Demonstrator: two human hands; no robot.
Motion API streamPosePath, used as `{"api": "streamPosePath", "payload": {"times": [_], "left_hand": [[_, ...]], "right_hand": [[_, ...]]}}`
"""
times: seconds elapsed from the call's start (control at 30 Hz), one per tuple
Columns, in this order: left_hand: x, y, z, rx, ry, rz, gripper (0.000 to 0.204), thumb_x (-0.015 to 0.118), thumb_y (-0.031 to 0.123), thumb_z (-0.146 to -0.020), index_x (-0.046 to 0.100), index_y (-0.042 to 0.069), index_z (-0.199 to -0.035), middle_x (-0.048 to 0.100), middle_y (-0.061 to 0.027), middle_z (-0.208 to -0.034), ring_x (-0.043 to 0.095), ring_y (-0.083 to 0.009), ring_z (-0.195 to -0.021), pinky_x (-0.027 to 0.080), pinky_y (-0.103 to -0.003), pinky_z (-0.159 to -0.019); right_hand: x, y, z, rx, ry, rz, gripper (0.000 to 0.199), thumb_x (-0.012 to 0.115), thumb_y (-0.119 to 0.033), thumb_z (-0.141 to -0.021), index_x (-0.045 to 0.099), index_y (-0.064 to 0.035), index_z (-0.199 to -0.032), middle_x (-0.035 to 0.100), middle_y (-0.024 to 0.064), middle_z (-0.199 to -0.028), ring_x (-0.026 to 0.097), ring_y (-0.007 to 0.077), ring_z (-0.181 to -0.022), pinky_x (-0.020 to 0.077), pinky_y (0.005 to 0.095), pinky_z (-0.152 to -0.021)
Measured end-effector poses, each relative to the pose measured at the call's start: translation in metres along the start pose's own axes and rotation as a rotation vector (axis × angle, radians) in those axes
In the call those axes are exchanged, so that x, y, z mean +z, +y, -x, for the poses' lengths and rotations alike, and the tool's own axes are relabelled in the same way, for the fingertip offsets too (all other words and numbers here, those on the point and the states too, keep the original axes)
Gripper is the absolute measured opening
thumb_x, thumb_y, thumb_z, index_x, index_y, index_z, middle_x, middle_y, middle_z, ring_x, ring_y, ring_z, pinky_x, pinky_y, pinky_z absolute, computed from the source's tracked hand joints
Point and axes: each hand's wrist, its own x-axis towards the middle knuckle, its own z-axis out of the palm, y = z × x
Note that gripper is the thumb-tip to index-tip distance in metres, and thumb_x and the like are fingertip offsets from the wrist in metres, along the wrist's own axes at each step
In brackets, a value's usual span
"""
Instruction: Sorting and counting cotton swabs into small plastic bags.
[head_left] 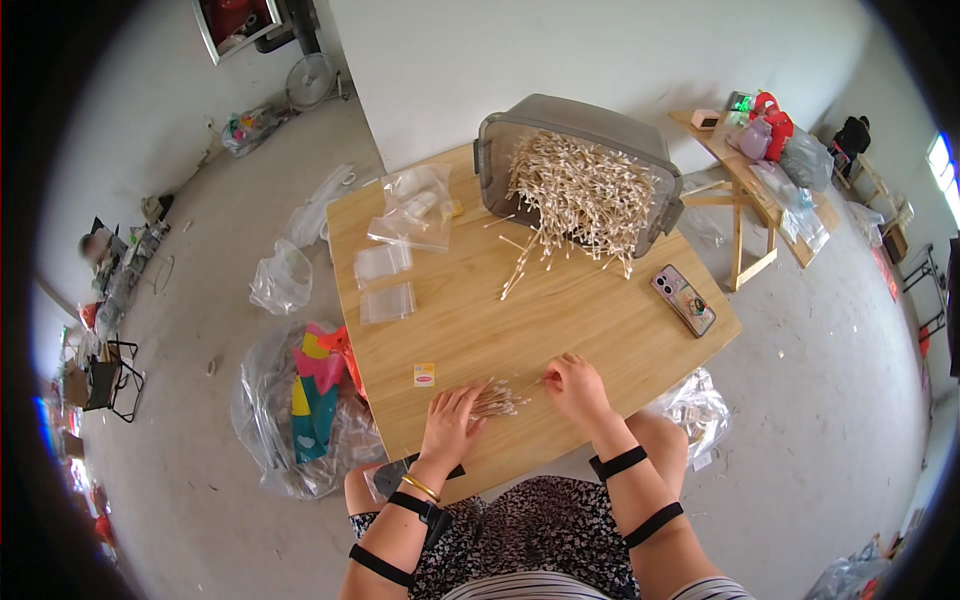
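Observation:
A small bunch of cotton swabs (495, 400) lies on the wooden table near its front edge. My left hand (452, 425) rests at the left end of this bunch, fingers stretched out and touching or nearly touching the sticks. To the right of the bunch, my right hand (577, 390) is closed in a pinch just above the tabletop. Whatever sits between its fingertips is too small to make out. A small white, yellow and red printed card (424, 375) lies beyond my left hand. At the back, a grey plastic bin (545, 108) is tipped toward me, heaped with loose cotton swabs (585, 190), some spilling onto the table.
Clear plastic bags (385, 300) lie on the left of the wooden table (480, 330). A phone (684, 300) rests near its right edge. Plastic bags (300, 420) are on the floor at left. Beyond stands a wooden side table (745, 185) carrying bags.

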Motion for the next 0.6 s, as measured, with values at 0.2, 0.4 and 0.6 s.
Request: {"api": "streamPosePath", "payload": {"times": [0.2, 0.4, 0.6], "left_hand": [[0.003, 0.007, 0.003, 0.037, 0.072, -0.002, 0.058, 0.073, 0.012, -0.079, 0.055, 0.008, -0.133, 0.057, -0.0112, -0.128, 0.050, -0.0332, -0.126, 0.035, -0.050, -0.110], [0.017, 0.008, 0.004, -0.019, 0.132, 0.036, 0.057, 0.071, 0.013, -0.081, 0.054, 0.009, -0.135, 0.057, -0.0107, -0.131, 0.048, -0.0324, -0.129, 0.031, -0.052, -0.116], [0.025, 0.006, 0.007, -0.004, 0.170, 0.037, 0.053, 0.070, 0.014, -0.083, 0.055, 0.009, -0.134, 0.058, -0.0092, -0.132, 0.049, -0.0325, -0.131, 0.029, -0.053, -0.118]], "right_hand": [[-0.009, 0.008, -0.004, 0.035, 0.007, -0.077, 0.005, 0.068, -0.008, -0.078, 0.066, -0.0071, -0.083, 0.064, 0.0106, -0.088, 0.062, 0.0320, -0.091, 0.0505, 0.0417, -0.079], [-0.002, -0.001, -0.004, 0.038, 0.049, 0.058, 0.007, 0.069, -0.008, -0.078, 0.067, -0.0095, -0.084, 0.062, 0.0088, -0.095, 0.059, 0.0301, -0.100, 0.0479, 0.0423, -0.086], [0.006, 0.002, 0.001, -0.102, -0.027, 0.004, 0.008, 0.069, -0.008, -0.078, 0.068, -0.0108, -0.085, 0.060, 0.0079, -0.099, 0.056, 0.0309, -0.103, 0.0460, 0.0428, -0.089]]}}
